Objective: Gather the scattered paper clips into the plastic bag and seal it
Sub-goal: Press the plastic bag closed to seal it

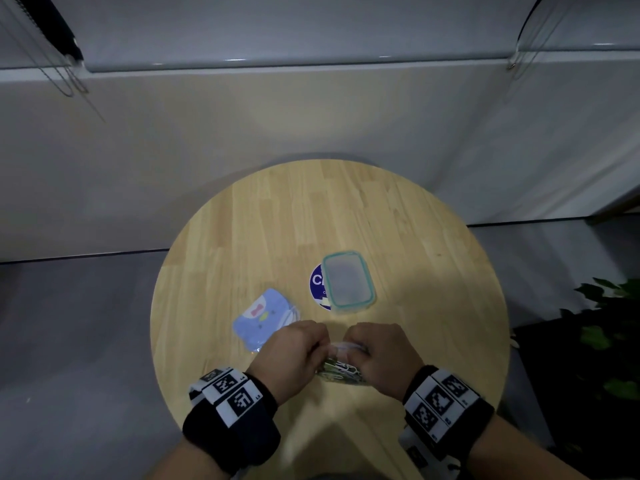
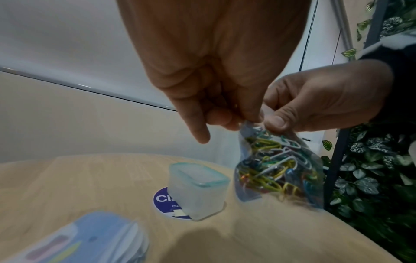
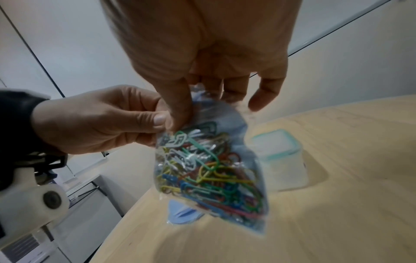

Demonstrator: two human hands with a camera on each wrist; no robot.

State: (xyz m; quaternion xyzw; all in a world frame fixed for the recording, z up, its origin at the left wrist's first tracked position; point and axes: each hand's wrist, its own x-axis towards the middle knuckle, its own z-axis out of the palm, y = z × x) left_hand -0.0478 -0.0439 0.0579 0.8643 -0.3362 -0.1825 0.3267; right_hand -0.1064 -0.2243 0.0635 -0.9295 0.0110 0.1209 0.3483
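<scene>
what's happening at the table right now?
A person is holding a clear plastic bag full of coloured paper clips above the round wooden table. Both the left hand and right hand pinch its top edge, apparently pressing the seal. A lidded plastic container and a stack of blue pouches sit untouched. No loose clips show.

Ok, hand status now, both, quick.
Left hand: pinching the top edge of the bag of clips.
Right hand: pinching the same top edge, beside the left.
</scene>
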